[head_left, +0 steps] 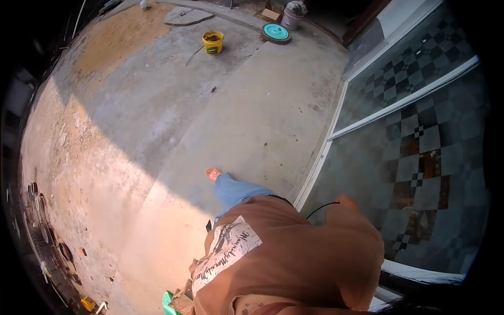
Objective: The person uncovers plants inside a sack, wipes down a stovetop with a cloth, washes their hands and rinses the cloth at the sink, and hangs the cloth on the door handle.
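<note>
Watching remotely, I find a dark cord [318, 208] curving down-left from the nearer right hand [347, 202], right of centre; with this blur, I can't tell whether either grip is clenched.

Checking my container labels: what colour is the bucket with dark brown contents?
The bucket is yellow, seen best in the head view.

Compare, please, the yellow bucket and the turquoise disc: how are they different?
The yellow bucket is deep, with brown material inside; the turquoise disc is flat. The bucket stands on the concrete floor, while the disc lies on a dark round base. Both have a round outline.
</note>
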`<state>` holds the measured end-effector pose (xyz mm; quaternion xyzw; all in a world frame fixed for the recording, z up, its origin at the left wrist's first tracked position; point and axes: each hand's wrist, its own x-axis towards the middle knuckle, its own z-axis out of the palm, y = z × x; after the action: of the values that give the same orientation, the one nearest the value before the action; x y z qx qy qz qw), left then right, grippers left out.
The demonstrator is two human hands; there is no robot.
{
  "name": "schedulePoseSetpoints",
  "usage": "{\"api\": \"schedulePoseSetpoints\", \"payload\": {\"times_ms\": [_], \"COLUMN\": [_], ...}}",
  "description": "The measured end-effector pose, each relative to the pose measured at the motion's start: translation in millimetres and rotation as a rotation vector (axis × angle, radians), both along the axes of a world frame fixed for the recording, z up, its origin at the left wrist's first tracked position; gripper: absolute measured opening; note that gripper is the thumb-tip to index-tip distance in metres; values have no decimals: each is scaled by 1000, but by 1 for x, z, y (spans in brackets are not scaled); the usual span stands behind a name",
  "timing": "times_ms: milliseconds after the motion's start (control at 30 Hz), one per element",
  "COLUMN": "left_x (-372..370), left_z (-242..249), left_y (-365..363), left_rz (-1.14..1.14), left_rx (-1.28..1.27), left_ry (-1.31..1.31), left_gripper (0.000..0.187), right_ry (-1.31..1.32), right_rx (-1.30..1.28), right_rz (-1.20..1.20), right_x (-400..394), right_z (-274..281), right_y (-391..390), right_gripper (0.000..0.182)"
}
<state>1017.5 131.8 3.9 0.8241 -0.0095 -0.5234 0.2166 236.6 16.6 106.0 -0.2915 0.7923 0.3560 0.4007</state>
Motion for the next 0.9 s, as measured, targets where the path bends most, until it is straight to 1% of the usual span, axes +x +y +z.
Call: {"api": "schedulePoseSetpoints", "payload": {"times_ms": [100, 133, 167, 200, 233, 267, 300, 333, 367, 400, 433, 500, 533, 567, 600, 633, 667, 733, 767, 800, 833, 867, 900], "left_x": [12, 19, 22, 23, 21, 17, 25, 32, 25, 20, 23, 19, 8, -5, -18, -18, -14, -20, -27, -28, -26, -9, 16], "left_z": [18, 9, 11, 11, 8, 19, 22, 8, 10, 22, 24, 23, 19, 15, 11, 7, 29, 25, 16, 6, -10, -22, -10], "left_y": [7, 12, 16, 25, 35, 34, 47, 56, 63, 66, 74, 82, 86, 90, 88, 86, 77, 76, 78, 83, 83, 86, 91], "left_rz": [214, 353, 352, 435, 468, 527, 467, 549, 624, 692, 746, 993, 1098, 1190, 1280, 1370, 1431, 1429, 1009, 572, 959, 1335, 1685], "left_rx": [-4, 18, 66, 24, -1, -51, -20, -75, -116, -56, -2, -42, -54, -32, -15, -8, 49, 134, 212, 280, 322, 349, 176], "left_ry": [-48, -50, -87, -46, -110, -176, -147, -189, -238, -255, -266, -343, -376, -338, -302, -280, -205, 23, 5, -17, 121, 268, 449], "left_gripper": [39, 39, 37, 34, 33, 34, 34, 35, 37, 36, 36, 36, 36, 35, 35, 34, 35, 36, 39, 42, 44, 47, 51], "right_ry": [-90, -131, -176, -218, -244, -262, -270, -255, -234, -212, -189, -221, -327, -429, -644, -784, -893, -1189, -1345, -1441, -1538, -1622, -1698], "right_rx": [-70, -85, -100, -103, -87, -57, -21, 16, 47, 69, 70, -1, -75, -226, -489, -585, -491, -441, -405, -340, -282, -160, -40], "right_rz": [156, 219, 272, 329, 373, 425, 479, 540, 615, 697, 804, 1099, 1298, 1444, 1525, 1573, 1481, 1535, 1531, 1569, 1593, 1641, 1685], "right_x": [78, 106, 132, 157, 185, 216, 257, 307, 359, 420, 492, 659, 753, 845, 931, 1031, 1125, 1264, 1309, 1347, 1374, 1388, 1401], "right_z": [-14, -25, -36, -47, -53, -58, -59, -63, -62, -64, -66, -65, -61, -76, -109, -137, -79, -24, 7, 26, 42, 64, 80], "right_y": [-127, -168, -207, -245, -280, -319, -358, -398, -438, -474, -505, -557, -570, -583, -602, -608, -550, -451, -389, -330, -276, -223, -175], "right_gripper": [47, 46, 46, 45, 45, 45, 44, 44, 43, 43, 43, 42, 47, 50, 47, 47, 44, 44, 44, 44, 43, 43, 42]}}
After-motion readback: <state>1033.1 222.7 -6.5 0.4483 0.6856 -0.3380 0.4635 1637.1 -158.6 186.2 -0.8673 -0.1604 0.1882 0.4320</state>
